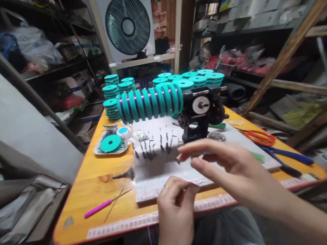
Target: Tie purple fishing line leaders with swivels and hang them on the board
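Observation:
Low over the front edge of the white board (175, 173), my left hand (176, 204) has thumb and forefinger pressed together in a pinch; what sits in it is too small to make out. My right hand (231, 165) hovers above and to the right, thumb and forefinger apart, with no clearly held thing between them. Small dark metal pieces (146, 149) stand or lie in rows on the board beyond both hands. Behind them a row of teal spools (150, 103) with purple between is mounted on a black winding device (198, 112).
To the left are a tray (99, 154) with a teal disc (110, 143), and a pink-handled tool (98, 208). Blue-handled pliers (289, 155) and an orange coil (259, 138) lie right. Stacked teal spools (110, 91) stand behind, below a box fan (127, 23). Shelves flank the table.

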`<state>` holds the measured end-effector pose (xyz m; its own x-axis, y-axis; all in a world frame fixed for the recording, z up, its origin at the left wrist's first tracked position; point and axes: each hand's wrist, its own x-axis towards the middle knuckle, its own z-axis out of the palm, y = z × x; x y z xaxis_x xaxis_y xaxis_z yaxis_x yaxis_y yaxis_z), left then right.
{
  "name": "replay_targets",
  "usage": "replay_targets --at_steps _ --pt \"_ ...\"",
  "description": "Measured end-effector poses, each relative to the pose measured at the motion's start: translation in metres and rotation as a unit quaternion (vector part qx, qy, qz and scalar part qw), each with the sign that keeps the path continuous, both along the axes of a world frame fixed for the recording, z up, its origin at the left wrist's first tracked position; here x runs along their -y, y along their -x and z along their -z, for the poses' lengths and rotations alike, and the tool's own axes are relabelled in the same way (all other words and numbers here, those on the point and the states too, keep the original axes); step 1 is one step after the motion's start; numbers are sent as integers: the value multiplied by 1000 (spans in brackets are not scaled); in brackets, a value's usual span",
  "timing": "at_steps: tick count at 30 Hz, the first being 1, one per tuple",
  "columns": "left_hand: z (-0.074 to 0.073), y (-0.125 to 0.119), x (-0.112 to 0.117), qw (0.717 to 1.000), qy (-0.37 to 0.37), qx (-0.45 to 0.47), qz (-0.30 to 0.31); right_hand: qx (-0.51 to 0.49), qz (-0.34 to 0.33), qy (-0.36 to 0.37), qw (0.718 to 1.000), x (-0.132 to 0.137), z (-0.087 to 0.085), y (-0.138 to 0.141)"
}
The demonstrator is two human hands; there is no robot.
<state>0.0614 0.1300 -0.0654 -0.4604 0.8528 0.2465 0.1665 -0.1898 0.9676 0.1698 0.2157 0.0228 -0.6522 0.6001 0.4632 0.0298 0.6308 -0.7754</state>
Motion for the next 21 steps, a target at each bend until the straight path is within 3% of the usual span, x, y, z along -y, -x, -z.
replay_targets --at_steps 3,7,13,16,21 --pt "-5 -2 -1 1000 -3 20 20 -20 25 171 985 11 43 -29" --pt "-4 -6 -2 998 6 39 54 -74 51 246 965 22 76 -32" --pt "-3 -9 -1 995 25 31 91 -104 71 185 975 16 85 -33" --pt "-5 -10 0 995 42 33 79 -89 88 123 985 15 88 -41" --pt "-5 -10 0 996 44 19 76 -54 48 0 997 17 88 -44"
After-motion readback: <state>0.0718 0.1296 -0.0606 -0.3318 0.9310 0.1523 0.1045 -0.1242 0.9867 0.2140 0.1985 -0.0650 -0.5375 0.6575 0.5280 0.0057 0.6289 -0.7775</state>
